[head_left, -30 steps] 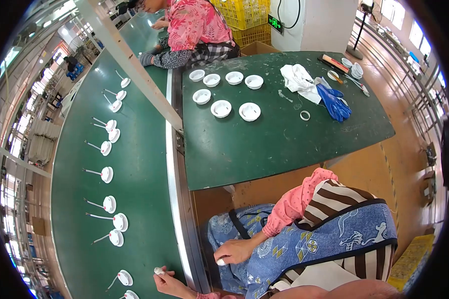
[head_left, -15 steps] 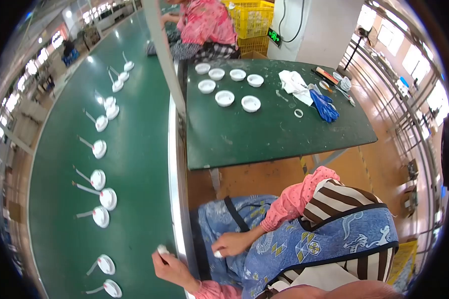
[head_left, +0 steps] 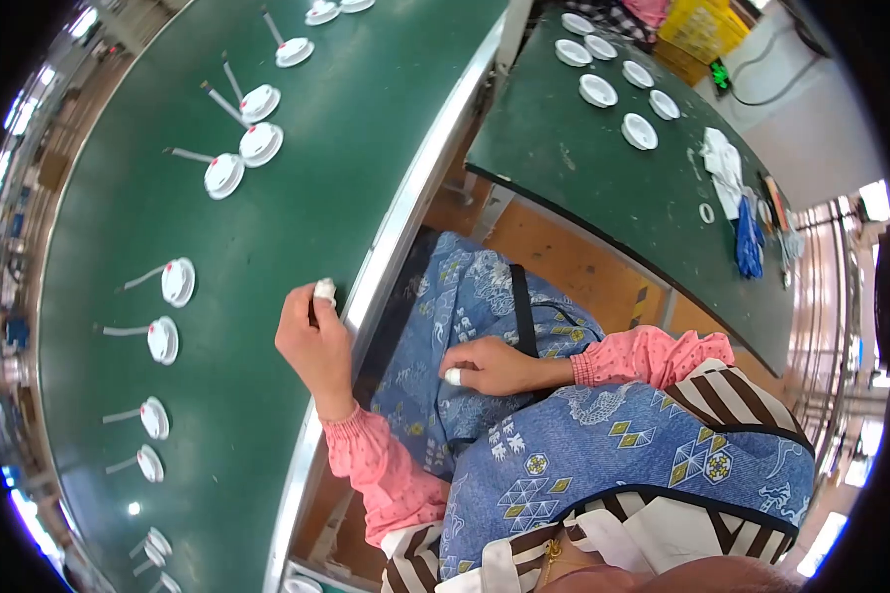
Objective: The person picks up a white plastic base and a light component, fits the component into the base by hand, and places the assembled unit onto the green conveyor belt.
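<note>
My left hand [head_left: 314,341] is over the near edge of the green belt, fingers curled in toward the thumb. A white wrap [head_left: 324,291] covers its thumb tip, and I see no part held in it. On my lap, over the blue patterned apron [head_left: 554,465], rests my right hand [head_left: 494,366]. Its fingers bend loosely downward with the thumb apart, and a white cover [head_left: 452,377] sits on that thumb. Nearest to my left hand are round white parts with pale leads and a red spot, such as this white disc [head_left: 178,283] on the belt.
Several more white discs [head_left: 224,176] lie along the green belt [head_left: 297,217]. A metal rail [head_left: 405,222] edges it. On the green table [head_left: 603,193] are white cups [head_left: 640,131], a white cloth [head_left: 722,168], a blue glove [head_left: 749,242] and a white ring [head_left: 706,212]. A yellow crate [head_left: 702,30] stands behind.
My view has turned and tilted, so the table now sits at the upper right and the belt runs diagonally. Both hands appear higher in view, their poses much the same.
</note>
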`<state>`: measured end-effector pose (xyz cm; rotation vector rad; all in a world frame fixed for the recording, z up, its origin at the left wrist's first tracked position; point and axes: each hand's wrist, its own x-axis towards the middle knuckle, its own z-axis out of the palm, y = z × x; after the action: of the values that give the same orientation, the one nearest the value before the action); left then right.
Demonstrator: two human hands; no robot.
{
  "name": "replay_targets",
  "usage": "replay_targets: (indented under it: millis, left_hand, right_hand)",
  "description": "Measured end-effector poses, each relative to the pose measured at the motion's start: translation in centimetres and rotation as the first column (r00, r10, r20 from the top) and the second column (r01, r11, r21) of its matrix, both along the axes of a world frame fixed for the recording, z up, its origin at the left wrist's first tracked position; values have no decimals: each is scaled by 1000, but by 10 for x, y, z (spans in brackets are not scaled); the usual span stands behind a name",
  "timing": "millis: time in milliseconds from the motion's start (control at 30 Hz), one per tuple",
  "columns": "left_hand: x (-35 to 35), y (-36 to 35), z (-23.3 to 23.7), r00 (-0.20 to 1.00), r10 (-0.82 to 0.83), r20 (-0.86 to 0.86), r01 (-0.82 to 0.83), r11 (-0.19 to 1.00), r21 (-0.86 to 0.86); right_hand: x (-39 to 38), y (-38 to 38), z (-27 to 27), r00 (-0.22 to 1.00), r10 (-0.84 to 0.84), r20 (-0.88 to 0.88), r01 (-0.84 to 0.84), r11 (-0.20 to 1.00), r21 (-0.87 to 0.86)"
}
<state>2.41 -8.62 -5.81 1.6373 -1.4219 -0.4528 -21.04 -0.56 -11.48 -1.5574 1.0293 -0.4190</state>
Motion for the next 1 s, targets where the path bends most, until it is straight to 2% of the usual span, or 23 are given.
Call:
replay_targets:
  millis: [33, 200, 267, 367, 500, 667, 733, 867, 1000]
  left_hand:
    - [2, 0, -3, 1000, 7, 25, -6, 998, -66]
    - [16, 3, -4, 992, 122, -29, -122, 992, 16]
    - [20, 1, -6, 982, 168, -87, -166, 986, 34]
    - [17, 0, -11, 974, 211, -79, -215, 975, -49]
    - [29, -2, -25, 947, 285, 145, -266, 954, -135]
    - [26, 12, -29, 867, 375, 329, -331, 926, -183]
    - [18, 20, -36, 856, 386, 344, -275, 904, -328]
    - [-2, 45, -32, 868, 364, 338, -250, 908, -337]
    - [5, 39, -38, 840, 398, 369, -241, 883, -404]
  right_hand:
    - [-1, -1, -1, 1000, 30, 3, -30, 999, -20]
    - [-3, -16, -30, 987, 131, 93, -115, 982, -152]
    - [1, -23, -35, 983, 130, 128, -112, 984, -140]
    - [1, -24, -50, 975, 160, 157, -142, 983, -119]
    - [7, -35, -65, 961, 198, 194, -165, 971, -170]
    - [11, -40, -83, 957, 174, 234, -122, 968, -219]
    - [15, -43, -88, 957, 181, 225, -133, 968, -212]
    - [12, -43, -91, 948, 203, 244, -152, 965, -214]
    - [12, -46, -85, 955, 210, 207, -170, 965, -198]
